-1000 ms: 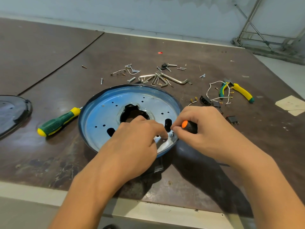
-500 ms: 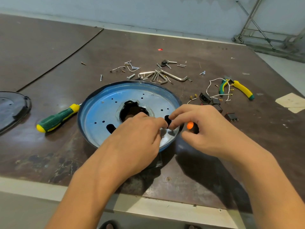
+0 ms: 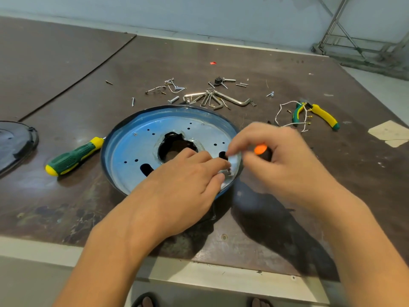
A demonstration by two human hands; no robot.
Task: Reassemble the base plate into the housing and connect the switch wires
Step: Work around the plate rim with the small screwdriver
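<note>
The round blue-tinted metal base plate (image 3: 141,147) lies in its dark housing on the brown table, with a large black hole at its middle. My left hand (image 3: 177,191) rests on the plate's near right part, and its fingertips pinch a small screw (image 3: 229,171) near the rim. My right hand (image 3: 274,160) grips a black screwdriver with an orange end (image 3: 260,150) just right of the plate; its fingers are blurred. White switch wires (image 3: 285,114) with brass terminals lie on the table at the back right.
A green and yellow screwdriver (image 3: 73,157) lies left of the plate. Several loose screws and hex keys (image 3: 212,97) are scattered behind it. Yellow and green pliers (image 3: 318,114) sit at the right. A black cover (image 3: 13,142) is at the left edge, paper scraps (image 3: 389,134) at the far right.
My right hand has lifted and drawn a little right, away from the plate's rim, with the screwdriver in it. My left hand stays on the plate, fingertips at the screw.
</note>
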